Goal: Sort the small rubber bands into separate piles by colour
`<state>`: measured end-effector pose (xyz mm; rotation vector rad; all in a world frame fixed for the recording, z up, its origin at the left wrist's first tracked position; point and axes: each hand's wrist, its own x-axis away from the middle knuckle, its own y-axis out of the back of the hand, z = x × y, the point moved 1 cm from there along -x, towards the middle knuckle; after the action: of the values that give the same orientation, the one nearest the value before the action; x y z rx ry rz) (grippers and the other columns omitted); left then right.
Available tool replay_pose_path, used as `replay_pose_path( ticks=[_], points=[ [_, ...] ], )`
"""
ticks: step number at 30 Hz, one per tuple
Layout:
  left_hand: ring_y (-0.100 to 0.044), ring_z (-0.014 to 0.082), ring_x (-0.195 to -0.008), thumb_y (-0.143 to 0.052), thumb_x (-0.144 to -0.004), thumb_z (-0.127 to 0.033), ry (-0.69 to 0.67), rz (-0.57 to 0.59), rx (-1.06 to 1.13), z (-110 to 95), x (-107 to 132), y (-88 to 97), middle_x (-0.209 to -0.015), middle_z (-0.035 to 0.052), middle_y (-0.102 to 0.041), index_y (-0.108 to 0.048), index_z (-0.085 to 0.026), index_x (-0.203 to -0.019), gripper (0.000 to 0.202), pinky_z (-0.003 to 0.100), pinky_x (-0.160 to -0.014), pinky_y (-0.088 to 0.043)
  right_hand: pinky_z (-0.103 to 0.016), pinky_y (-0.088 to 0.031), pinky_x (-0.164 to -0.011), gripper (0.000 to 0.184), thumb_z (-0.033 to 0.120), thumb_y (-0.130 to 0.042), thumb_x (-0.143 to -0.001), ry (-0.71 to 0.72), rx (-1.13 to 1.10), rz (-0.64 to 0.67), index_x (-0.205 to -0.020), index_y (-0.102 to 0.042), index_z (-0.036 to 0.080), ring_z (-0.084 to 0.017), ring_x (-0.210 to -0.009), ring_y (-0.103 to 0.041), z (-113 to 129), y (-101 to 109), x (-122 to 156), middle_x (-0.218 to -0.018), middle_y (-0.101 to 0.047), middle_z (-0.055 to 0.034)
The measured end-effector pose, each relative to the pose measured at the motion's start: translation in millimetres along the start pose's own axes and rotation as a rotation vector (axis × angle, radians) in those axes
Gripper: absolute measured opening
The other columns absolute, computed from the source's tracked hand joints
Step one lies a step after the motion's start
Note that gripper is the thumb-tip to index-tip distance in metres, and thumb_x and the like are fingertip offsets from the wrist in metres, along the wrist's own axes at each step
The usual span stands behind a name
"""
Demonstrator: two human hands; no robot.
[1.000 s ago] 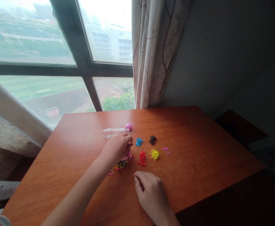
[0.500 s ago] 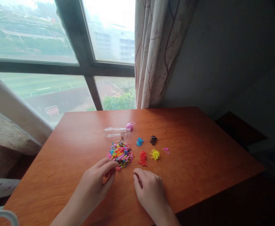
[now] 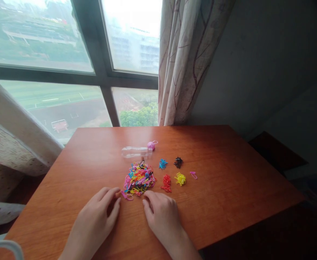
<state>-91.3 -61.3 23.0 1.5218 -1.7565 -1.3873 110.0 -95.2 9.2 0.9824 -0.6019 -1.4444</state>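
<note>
On the table (image 3: 228, 209), a heap of clips (image 3: 139, 177) lies beyond the left hand (image 3: 94, 213) and right hand (image 3: 161, 209); right of it, two near clusters (image 3: 166, 183), two far clusters (image 3: 178, 162), then a single clip (image 3: 193, 174). Behind the heap lies a bottle (image 3: 135, 152), a cap (image 3: 151, 146) at its right end.

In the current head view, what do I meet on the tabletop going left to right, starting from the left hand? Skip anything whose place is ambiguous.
Left hand → mixed-colour pile → blue pile → black pile → single pink piece.
</note>
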Motion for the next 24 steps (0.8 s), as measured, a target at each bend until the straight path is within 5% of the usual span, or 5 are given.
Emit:
replay_pose_path(
  ticks=[11,24],
  points=[
    [-0.067,0.0189,-0.079,-0.047,-0.092,-0.031,0.020,0.106,0.020,-7,-7,-9.1,-0.089,0.0020,-0.068,-0.064,-0.024,-0.094,0.018,0.028,-0.070,-0.051,-0.026,-0.031,-0.057,0.011,0.014,-0.057,-0.088,0.009,0.000,-0.033,-0.090,-0.060,0.024,-0.016,-0.068,-0.063,10,-10,-10,-0.077,-0.069,0.0021],
    [-0.066,0.0172,-0.077,-0.045,-0.095,-0.032,-0.021,0.157,0.028,-12,-6,-18.6,-0.086,0.0003,-0.066,-0.063,-0.025,-0.090,0.020,0.027,-0.068,-0.048,-0.024,-0.035,-0.062,0.017,0.020,-0.048,-0.093,-0.028,-0.126,-0.147,-0.091,-0.064,0.023,-0.015,-0.063,-0.061,-6,3,3,-0.073,-0.067,0.0012]
  ],
)
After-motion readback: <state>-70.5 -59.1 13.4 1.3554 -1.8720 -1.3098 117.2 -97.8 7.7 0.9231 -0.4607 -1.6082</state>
